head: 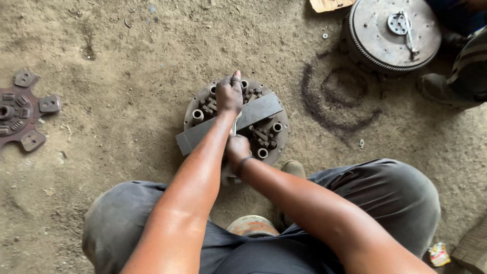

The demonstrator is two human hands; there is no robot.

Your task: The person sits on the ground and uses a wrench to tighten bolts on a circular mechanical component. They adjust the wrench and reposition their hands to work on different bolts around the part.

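A round, rusty clutch pressure plate (269, 144) lies on the dirt floor in front of my knees. A flat dark metal bar (258, 111) lies slanted across it. My left hand (229, 94) is closed in a fist at the far side of the plate, over the bar, on the upper end of a silver wrench (236, 123). At the plate's near edge, my right hand (237, 149) grips the tool's lower end. The wrench's head is hidden under my left hand.
A worn clutch disc (20, 109) lies at the far left. A toothed flywheel (393, 33) sits at the top right, beside another person's shoe (441, 89). A round tin (252, 226) sits between my legs, and a small packet (439, 253) lies at the bottom right.
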